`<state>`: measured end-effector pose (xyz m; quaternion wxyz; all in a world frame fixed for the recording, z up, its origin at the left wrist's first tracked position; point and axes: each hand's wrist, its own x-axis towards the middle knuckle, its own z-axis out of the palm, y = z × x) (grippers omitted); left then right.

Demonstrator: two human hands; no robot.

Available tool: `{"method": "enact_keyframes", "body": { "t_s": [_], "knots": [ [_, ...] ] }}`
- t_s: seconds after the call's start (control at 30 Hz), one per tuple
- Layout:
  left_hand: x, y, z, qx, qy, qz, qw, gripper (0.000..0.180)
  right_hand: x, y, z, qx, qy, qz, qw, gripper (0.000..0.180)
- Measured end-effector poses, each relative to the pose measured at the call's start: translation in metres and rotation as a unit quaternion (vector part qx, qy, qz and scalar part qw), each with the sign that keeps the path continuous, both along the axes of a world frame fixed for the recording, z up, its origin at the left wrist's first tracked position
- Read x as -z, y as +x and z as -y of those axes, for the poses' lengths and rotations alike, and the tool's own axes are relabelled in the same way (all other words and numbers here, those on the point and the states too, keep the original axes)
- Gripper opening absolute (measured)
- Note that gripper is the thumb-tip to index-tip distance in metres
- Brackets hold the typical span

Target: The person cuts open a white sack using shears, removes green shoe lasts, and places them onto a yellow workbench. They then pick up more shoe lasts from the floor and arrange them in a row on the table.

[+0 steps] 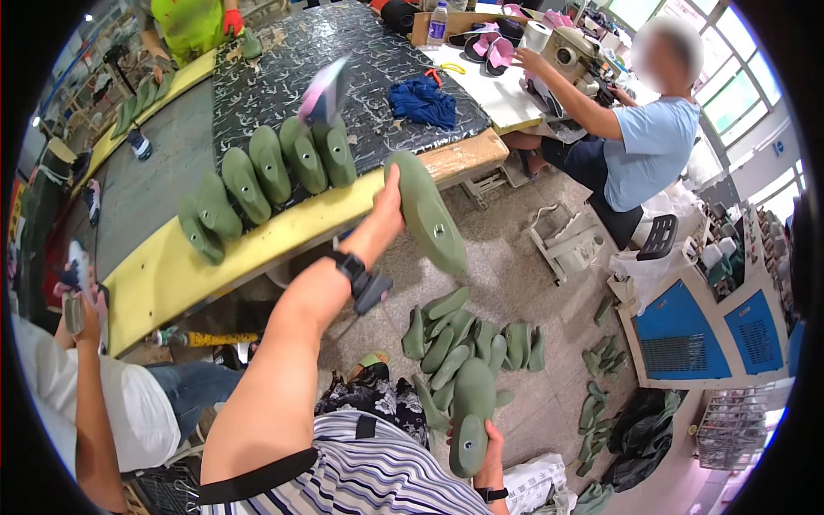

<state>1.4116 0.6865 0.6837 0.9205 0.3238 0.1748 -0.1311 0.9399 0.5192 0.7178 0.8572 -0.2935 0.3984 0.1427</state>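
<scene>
My left hand (388, 204) is raised and holds a green shoe last (427, 210) near the yellow edge of the workbench (172, 266). Several more green lasts (270, 167) stand in a row along that bench edge, one with a pink shoe upper (324, 90) on it. My right hand (491, 451) is low by my lap and grips another green shoe last (471, 416) upright. A pile of green lasts (468, 343) lies on the floor between my hands.
A seated person in a light blue shirt (648, 146) works at a machine to the right. Another person's arm (81, 369) is at the left; a third in green (189, 26) stands at the far end. Blue cabinets (687, 330) stand right. More lasts (601, 386) scatter the floor.
</scene>
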Motion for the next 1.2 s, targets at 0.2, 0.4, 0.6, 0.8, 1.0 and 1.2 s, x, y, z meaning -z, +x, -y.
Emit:
{"method": "enact_keyframes", "body": {
  "t_s": [0.2,0.4,0.6,0.8,1.0,1.2],
  "knots": [
    [-0.032,0.157,-0.010,-0.092,0.107,0.055,0.988,0.057,-0.013,0.029,-0.011,-0.021,-0.035,-0.054,0.998,0.071],
    [-0.003,0.252,-0.049,-0.171,0.663,0.085,0.724,0.056,-0.013,0.052,-0.011,-0.002,-0.018,-0.090,0.996,0.074],
    [-0.042,0.205,-0.018,0.048,0.806,0.355,0.471,0.052,-0.010,0.086,-0.012,-0.005,-0.005,-0.082,0.997,0.072],
    [-0.029,0.163,-0.002,0.116,0.838,0.380,0.374,0.061,-0.006,0.143,-0.017,-0.050,-0.033,-0.076,0.995,0.069],
    [-0.031,0.160,-0.064,0.171,0.814,0.430,0.351,0.068,-0.015,0.198,-0.015,-0.069,-0.027,-0.008,0.997,0.069],
    [-0.040,0.143,-0.119,0.062,0.831,0.451,0.320,0.075,0.006,0.289,-0.015,-0.132,-0.013,0.049,0.990,0.063]
  ]
}}
